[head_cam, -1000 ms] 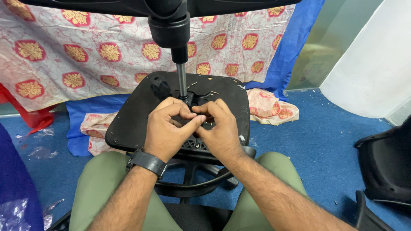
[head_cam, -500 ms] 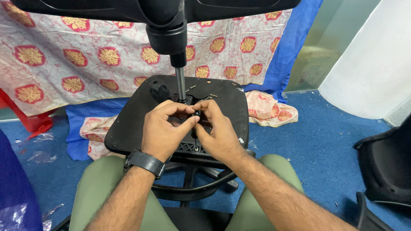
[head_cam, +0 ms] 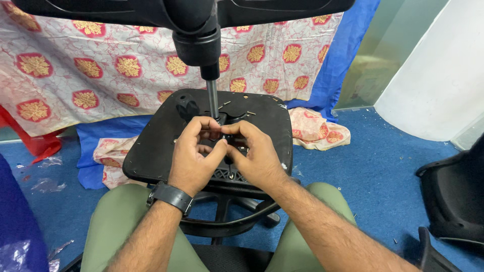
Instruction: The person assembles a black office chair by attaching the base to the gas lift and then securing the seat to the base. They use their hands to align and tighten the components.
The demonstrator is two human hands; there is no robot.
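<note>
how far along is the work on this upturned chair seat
Done: the seat underside faces up with the gas lift column standing in the mechanism plate. In hand: left hand and right hand pinch something small, hidden by the fingers, at the column's foot. Left: loose screws lie unused on the seat.

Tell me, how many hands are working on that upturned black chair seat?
2. The left hand, with a black wristwatch on its wrist, and the right hand meet fingertip to fingertip over the black plastic seat underside, beside the metal gas-lift rod. No other hands show.
</note>
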